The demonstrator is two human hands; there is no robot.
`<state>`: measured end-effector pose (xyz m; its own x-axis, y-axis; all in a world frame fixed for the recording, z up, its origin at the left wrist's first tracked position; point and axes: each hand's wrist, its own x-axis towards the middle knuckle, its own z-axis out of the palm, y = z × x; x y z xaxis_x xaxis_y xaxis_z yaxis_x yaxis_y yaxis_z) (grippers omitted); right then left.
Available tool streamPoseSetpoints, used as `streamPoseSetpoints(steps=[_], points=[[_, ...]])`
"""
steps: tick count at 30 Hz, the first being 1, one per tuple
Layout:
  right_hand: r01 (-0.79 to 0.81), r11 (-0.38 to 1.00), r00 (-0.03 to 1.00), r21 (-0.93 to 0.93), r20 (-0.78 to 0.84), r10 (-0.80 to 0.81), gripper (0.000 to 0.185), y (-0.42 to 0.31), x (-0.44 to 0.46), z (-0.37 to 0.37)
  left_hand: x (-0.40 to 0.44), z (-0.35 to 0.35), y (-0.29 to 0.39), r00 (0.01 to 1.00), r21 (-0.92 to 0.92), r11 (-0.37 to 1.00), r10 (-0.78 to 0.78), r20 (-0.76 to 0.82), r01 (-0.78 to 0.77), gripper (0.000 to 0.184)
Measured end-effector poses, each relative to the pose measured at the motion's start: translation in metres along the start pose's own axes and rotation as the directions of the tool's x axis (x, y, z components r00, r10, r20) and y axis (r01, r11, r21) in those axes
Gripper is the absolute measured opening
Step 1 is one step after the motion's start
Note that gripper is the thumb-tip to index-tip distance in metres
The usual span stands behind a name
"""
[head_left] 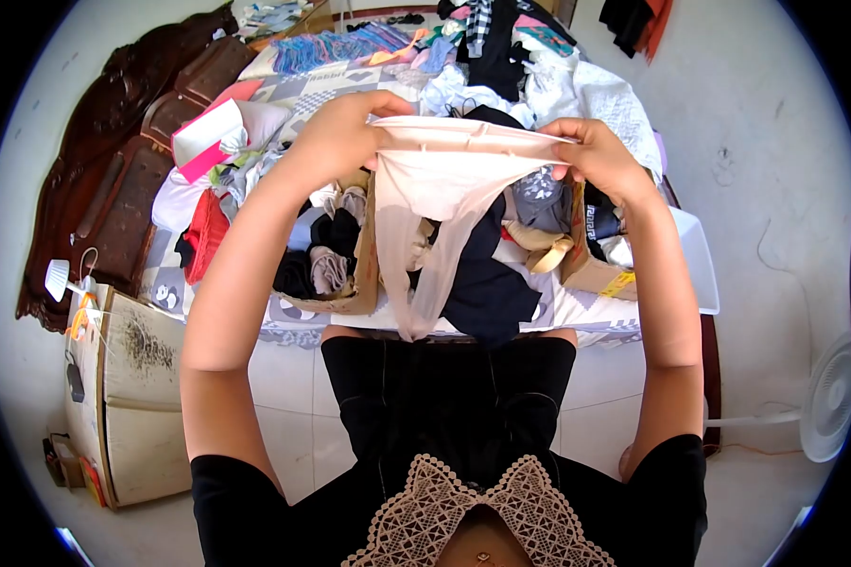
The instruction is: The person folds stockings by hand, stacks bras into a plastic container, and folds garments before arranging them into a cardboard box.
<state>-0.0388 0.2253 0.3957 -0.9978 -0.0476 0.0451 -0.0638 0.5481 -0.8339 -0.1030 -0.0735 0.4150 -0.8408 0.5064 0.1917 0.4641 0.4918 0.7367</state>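
Note:
A pale pink, partly sheer undergarment (435, 184) hangs in front of me, its waistband stretched sideways between both hands. My left hand (342, 137) is closed on one end of the band. At the other end, my right hand (599, 156) pinches the band between thumb and fingers. The thin lower part droops towards the bed's front edge, over a dark navy cloth (492, 283). To the left stands a cardboard box (361, 269) of rolled clothes and socks; a second cardboard box (591, 274) with clothes is under my right hand. A beige strap-like piece (544, 248) lies between them.
The bed (303, 85) carries heaped clothes (492, 47) at the back, a pink-and-white box (208, 142) and a red cloth (208, 231) at left. A bedside cabinet (147, 406) stands left; a white fan (830, 397) and translucent bin (695, 255) are at right.

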Motion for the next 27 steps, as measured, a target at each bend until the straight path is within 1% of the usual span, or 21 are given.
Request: streamPoseSetpoints(steps=[1,2,3,4,6,7,8,10,11,12,13,14,15,16,18,19,21,22,24,26,27], points=[[0.022,0.996,1.000,0.088,-0.007,-0.021,0.025,-0.002,0.001,0.001,-0.002,-0.005,0.007,1.000,-0.001,1.000,0.000,-0.001,0.000,0.040],[0.044,0.984,0.999,0.175,-0.017,-0.042,0.025,-0.004,0.001,0.002,-0.003,-0.009,0.013,0.991,-0.110,0.990,-0.073,0.115,0.086,0.042],[0.034,0.982,0.999,0.187,-0.030,-0.029,0.024,-0.008,0.000,0.004,-0.004,-0.010,0.017,0.963,-0.206,0.962,-0.130,0.236,0.181,0.044],[0.035,0.982,0.999,0.188,-0.033,-0.030,0.024,-0.009,0.000,0.005,-0.005,-0.008,0.018,0.963,-0.205,0.962,-0.128,0.237,0.178,0.044],[0.123,0.992,0.986,-0.040,-0.109,-0.127,0.026,-0.007,0.001,0.009,-0.007,-0.004,0.016,0.969,-0.380,0.896,-0.173,0.176,0.229,0.049],[0.216,0.966,0.970,-0.139,-0.082,-0.229,0.032,0.001,0.005,0.008,-0.006,-0.002,0.012,0.969,-0.379,0.897,-0.173,0.175,0.228,0.049],[0.218,0.966,0.970,-0.139,-0.082,-0.231,0.032,0.004,0.005,0.010,-0.006,-0.001,0.007,0.973,-0.408,0.883,-0.199,0.119,0.230,0.050],[0.367,0.908,0.929,0.203,-0.125,-0.348,0.034,-0.005,-0.007,0.020,-0.004,0.000,-0.005,0.972,-0.438,0.869,-0.227,0.059,0.229,0.051],[0.436,0.891,0.900,0.125,-0.056,-0.432,0.042,-0.008,-0.012,0.017,-0.002,-0.003,-0.011,0.985,-0.436,0.883,-0.155,0.075,0.173,0.051],[0.440,0.889,0.898,0.124,-0.056,-0.436,0.042,-0.009,-0.017,0.020,0.000,-0.005,-0.016,0.992,-0.436,0.893,-0.083,0.091,0.114,0.050],[0.532,0.845,0.847,0.064,-0.064,-0.528,0.045,-0.010,-0.023,0.024,0.000,-0.006,-0.021,0.993,-0.433,0.894,-0.081,0.086,0.110,0.050],[0.615,0.788,0.787,0.003,-0.068,-0.614,0.048,-0.011,-0.026,0.026,-0.002,-0.006,-0.024,0.994,-0.496,0.864,-0.037,0.104,0.084,0.048],[0.621,0.784,0.781,-0.001,0.082,-0.619,0.051,-0.017,-0.030,0.018,-0.002,-0.006,-0.026,0.993,-0.557,0.828,0.008,0.121,0.062,0.047],[0.652,0.759,0.756,-0.007,0.082,-0.649,0.051,-0.019,-0.033,0.019,-0.003,-0.006,-0.026,0.992,-0.556,0.829,0.008,0.122,0.061,0.047],[0.586,0.785,0.809,-0.201,0.091,-0.581,0.044,-0.027,-0.040,0.017,-0.005,-0.006,-0.027,0.990,-0.631,0.776,0.107,0.088,-0.027,0.045],[0.585,0.786,0.810,-0.201,0.091,-0.580,0.044,-0.024,-0.038,0.017,-0.007,-0.006,-0.028,0.990,-0.631,0.775,0.106,0.089,-0.026,0.045],[0.553,0.809,0.822,-0.200,-0.028,-0.569,0.029,-0.012,-0.031,0.015,-0.011,-0.006,-0.025,0.939,-0.598,0.764,0.340,0.058,-0.240,0.046],[0.551,0.810,0.823,-0.202,-0.030,-0.567,0.029,-0.010,-0.029,0.012,-0.013,-0.006,-0.021,0.938,-0.600,0.763,0.342,0.059,-0.240,0.046],[0.481,0.850,0.875,-0.217,0.056,-0.481,0.018,-0.005,-0.025,0.004,-0.021,-0.008,-0.010,0.858,-0.341,0.849,0.481,0.181,-0.404,0.045],[0.518,0.825,0.854,-0.226,0.091,-0.511,0.013,-0.001,-0.024,0.000,-0.029,-0.003,-0.001,0.879,-0.279,0.882,0.438,0.190,-0.379,0.044],[0.558,0.803,0.830,-0.209,0.152,-0.537,0.012,-0.001,-0.024,-0.002,-0.033,-0.003,0.004,0.908,-0.092,0.922,0.386,0.164,-0.375,0.043]])
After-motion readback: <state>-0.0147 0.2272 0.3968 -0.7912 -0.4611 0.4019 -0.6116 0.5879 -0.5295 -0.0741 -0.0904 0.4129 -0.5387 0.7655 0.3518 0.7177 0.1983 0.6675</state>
